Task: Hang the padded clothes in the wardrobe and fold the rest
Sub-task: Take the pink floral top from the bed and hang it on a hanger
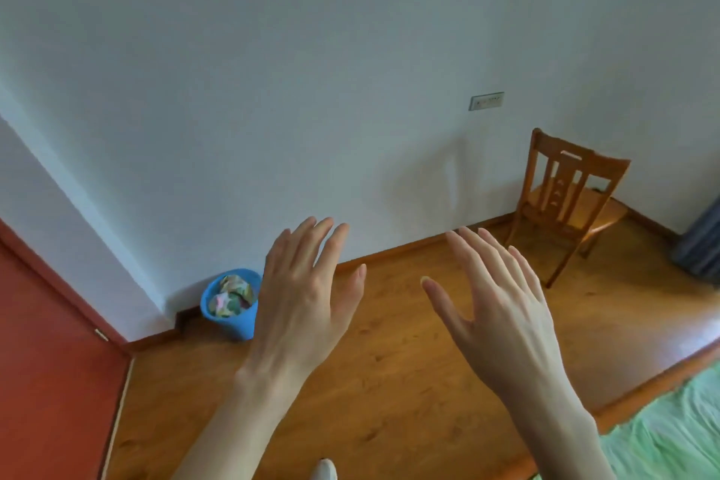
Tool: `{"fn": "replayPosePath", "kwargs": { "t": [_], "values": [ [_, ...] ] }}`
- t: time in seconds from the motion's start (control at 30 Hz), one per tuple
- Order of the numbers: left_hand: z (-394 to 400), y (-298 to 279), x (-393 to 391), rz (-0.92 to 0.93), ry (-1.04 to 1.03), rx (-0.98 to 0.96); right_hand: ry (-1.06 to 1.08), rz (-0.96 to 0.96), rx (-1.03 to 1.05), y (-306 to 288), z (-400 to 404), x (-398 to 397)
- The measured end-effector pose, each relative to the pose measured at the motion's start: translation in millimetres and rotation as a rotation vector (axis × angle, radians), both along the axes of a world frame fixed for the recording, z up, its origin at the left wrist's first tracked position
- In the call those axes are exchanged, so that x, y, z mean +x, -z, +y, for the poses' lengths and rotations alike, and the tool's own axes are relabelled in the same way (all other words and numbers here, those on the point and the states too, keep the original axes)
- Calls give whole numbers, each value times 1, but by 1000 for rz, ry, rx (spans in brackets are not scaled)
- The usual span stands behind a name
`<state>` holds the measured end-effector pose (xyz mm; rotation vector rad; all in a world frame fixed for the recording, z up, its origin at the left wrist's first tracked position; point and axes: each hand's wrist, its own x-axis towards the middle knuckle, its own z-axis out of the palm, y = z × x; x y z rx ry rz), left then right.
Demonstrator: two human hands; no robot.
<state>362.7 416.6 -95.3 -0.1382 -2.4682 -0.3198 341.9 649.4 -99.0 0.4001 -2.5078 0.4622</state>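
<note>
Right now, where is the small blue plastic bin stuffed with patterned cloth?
In the head view, the small blue plastic bin stands on the wooden floor against the white wall, lower left, just left of the open left hand.

Both forearms are bare, no sleeves, rings or watch on left hand or right hand.

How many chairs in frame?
1. A wooden chair stands in the far right corner against the wall, right of the raised hands, left and right. More could be out of frame to the right.
</note>
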Motion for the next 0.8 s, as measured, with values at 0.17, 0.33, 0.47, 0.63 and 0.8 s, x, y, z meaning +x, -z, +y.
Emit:
{"fn": "replayPosePath", "kwargs": {
  "t": [0.17,0.33,0.47,0.63,0.8],
  "values": [
    [-29,2,-109,-49,136,26,173,13,14,0,-23,-70],
    [-55,4,-196,-54,293,40,351,-5,-44,4,-46,-133],
    [-58,7,-251,-46,407,62,486,-37,-78,2,-49,-168],
    [-26,13,-305,-66,597,97,622,-55,-44,-6,-30,-181],
    [38,21,-346,-104,754,111,784,-93,-36,-4,2,-172]
  ]
}}
